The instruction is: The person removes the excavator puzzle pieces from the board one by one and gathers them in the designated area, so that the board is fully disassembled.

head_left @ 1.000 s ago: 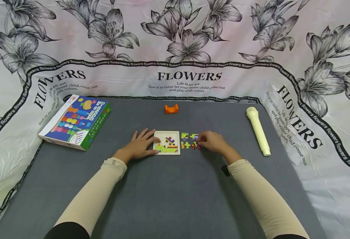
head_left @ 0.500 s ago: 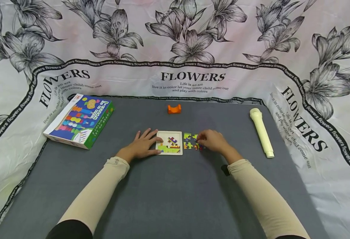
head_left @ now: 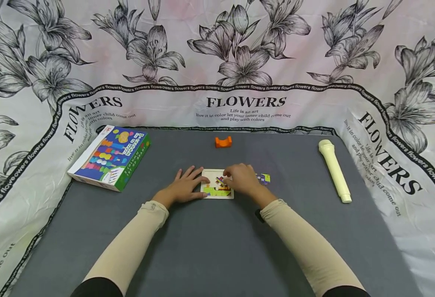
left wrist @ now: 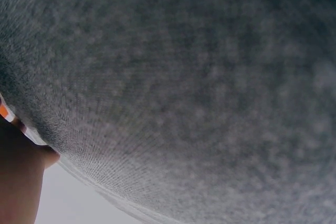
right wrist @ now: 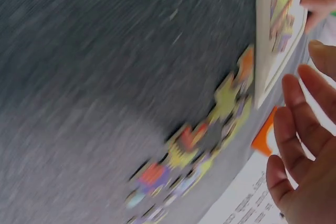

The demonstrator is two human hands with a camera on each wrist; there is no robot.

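A small white puzzle tray [head_left: 217,196] lies flat on the grey tabletop. Green puzzle pieces fill its lower part, and loose purple and orange pieces [head_left: 220,181] lie above them. My left hand [head_left: 182,187] rests at the tray's left edge, fingers spread and touching it. Over the tray's right side hovers my right hand [head_left: 241,179], its fingers bent. In the right wrist view thumb and index finger stand apart, with nothing visible between them. Several puzzle pieces [right wrist: 181,153] lie in rows right of the tray, mostly hidden by the right hand in the head view.
A blue and green game box [head_left: 109,156] lies at the back left. An orange curved block [head_left: 223,142] sits at the back middle. On the right is a pale yellow stick with a rounded head [head_left: 334,170]. Flower-printed cloth [head_left: 247,101] surrounds the grey surface.
My right hand has moved left from the laid-out puzzle pieces to above the tray. The left hand has stayed at the tray's edge. The head view has shifted slightly.
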